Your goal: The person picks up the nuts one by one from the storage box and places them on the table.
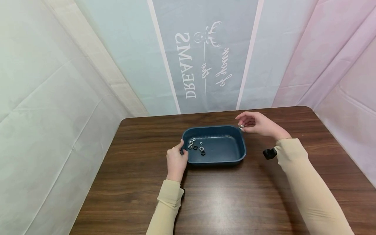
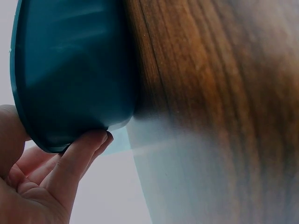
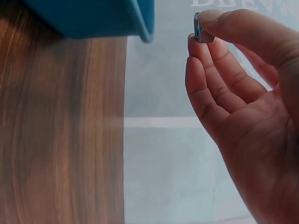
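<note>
A dark blue rectangular tray (image 1: 217, 162) with rounded corners sits on the table. Toward its left end lie several small nuts (image 1: 201, 148), some silver and some black. My left hand (image 1: 177, 163) grips the rim at the tray's left end; in the left wrist view the fingers (image 2: 70, 163) bend against the outside of the wall. Between thumb and fingertips my right hand (image 1: 255, 124) pinches a silver nut (image 1: 241, 126), held just beyond the tray's upper right corner. The right wrist view shows this metal nut (image 3: 204, 33) edge-on, apart from the tray.
The brown wood-grain table (image 1: 223, 202) extends around the tray on all sides. Behind its far edge hangs a printed fabric curtain (image 1: 205, 65), with pale cloth walls to the left and right. A black wrist device (image 1: 269, 153) is worn at the right cuff.
</note>
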Tool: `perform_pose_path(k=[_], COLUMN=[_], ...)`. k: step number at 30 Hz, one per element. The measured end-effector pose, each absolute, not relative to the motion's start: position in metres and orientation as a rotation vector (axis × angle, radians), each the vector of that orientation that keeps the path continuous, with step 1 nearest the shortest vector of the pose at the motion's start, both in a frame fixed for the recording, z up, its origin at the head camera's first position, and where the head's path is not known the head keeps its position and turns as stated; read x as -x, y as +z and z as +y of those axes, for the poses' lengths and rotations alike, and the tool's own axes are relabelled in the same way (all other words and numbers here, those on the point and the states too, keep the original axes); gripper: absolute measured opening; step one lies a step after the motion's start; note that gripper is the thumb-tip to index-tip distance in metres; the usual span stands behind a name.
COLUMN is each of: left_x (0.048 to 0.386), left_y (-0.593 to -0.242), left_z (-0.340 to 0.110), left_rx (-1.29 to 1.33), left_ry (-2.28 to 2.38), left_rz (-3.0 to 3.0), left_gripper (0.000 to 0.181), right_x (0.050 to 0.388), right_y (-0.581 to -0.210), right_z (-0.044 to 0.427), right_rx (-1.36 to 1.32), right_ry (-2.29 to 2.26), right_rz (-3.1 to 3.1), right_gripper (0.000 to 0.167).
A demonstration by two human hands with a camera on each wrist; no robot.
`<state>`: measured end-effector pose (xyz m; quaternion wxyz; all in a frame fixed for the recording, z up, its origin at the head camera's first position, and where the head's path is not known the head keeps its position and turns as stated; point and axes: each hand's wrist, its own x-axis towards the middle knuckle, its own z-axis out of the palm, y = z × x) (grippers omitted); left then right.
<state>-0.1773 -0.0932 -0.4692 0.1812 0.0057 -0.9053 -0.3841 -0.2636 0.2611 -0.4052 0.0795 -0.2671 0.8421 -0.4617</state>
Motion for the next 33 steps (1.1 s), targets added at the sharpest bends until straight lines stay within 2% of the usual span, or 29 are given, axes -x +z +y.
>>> perform_pose_path(k=[18,33], left_x=[0.178,0.178], left_y=[-0.470,-0.471], left_z=[-0.094,-0.094], left_rx=[-0.018,0.000], left_ry=[-1.080,-1.104], left_rz=[-2.558,-2.557], left_gripper=[0.043,0.044], right_x=[0.259,0.265], right_y=[-0.421,-0.449], right_z=[0.284,0.294], right_rx=[0.772,0.757], right_ry=[-1.412,-1.425], right_rz=[2.594,2.594], right_gripper=[0.038,0.040])
